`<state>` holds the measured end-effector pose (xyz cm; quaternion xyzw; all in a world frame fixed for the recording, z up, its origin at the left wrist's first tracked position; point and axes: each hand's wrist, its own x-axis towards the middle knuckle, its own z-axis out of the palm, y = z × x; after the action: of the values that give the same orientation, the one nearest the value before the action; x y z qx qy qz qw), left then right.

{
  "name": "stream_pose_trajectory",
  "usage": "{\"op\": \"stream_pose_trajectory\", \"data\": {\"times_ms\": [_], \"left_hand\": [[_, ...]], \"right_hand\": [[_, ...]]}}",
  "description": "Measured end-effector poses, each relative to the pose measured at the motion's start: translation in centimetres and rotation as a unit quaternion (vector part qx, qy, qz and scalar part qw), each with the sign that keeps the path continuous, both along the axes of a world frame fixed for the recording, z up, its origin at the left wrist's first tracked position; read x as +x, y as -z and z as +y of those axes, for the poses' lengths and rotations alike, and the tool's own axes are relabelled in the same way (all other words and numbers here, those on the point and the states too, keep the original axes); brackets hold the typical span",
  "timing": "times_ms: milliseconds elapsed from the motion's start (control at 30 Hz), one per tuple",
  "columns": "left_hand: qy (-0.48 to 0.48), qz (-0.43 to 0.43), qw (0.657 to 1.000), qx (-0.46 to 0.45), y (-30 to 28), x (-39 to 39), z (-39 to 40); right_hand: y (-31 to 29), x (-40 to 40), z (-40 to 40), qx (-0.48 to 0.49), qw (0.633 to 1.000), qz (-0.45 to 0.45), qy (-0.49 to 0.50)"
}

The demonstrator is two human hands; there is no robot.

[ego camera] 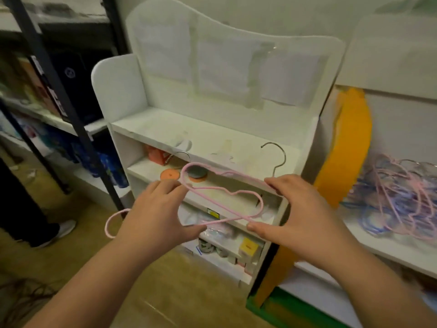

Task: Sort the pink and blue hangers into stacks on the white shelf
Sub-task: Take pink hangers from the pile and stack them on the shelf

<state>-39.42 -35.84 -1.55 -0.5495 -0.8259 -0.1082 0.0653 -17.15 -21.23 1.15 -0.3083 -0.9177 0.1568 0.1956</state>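
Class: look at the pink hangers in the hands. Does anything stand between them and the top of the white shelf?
Nothing visible does. The left hand and right hand hold the pink hangers in front of the shelf, below its top board, which is bare white surface.

The left hand (157, 210) covers the middle of a pink hanger (113, 223), so only its loop shows; the right hand (300, 214) hides the second pink hanger's (224, 188) neck below the metal hook (275, 157). The tangled hanger pile (397, 197) runs off the right edge, too blurred to count
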Motion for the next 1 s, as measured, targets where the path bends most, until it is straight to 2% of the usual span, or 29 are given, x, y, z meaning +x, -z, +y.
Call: {"op": "stream_pose_trajectory", "data": {"times_ms": [100,300,500,767,833,1000], "left_hand": [[0.028,-0.020,0.999,-0.011,0.3,-5.5,3.8],[0.045,-0.004,0.997,-0.057,1.1,-15.8,8.7],[0.069,-0.031,0.995,-0.071,2.3,-25.9,13.1],[0.202,-0.017,0.972,-0.121,4.3,-39.3,23.6],[0.226,-0.002,0.963,-0.146,4.9,-42.2,25.9],[0.266,-0.025,0.943,-0.198,6.1,-47.7,29.4]], "right_hand": [[0.2,-5.3,3.2,-0.009,1.000,0.027,0.011],[-0.6,-15.7,9.0,-0.019,1.000,0.016,0.007],[0.4,-23.0,12.4,-0.028,0.998,0.016,0.056],[2.8,-32.0,13.5,-0.041,0.982,0.007,0.182],[3.1,-33.8,13.4,-0.044,0.978,0.002,0.203],[3.4,-37.6,13.0,-0.034,0.971,-0.028,0.237]]}}
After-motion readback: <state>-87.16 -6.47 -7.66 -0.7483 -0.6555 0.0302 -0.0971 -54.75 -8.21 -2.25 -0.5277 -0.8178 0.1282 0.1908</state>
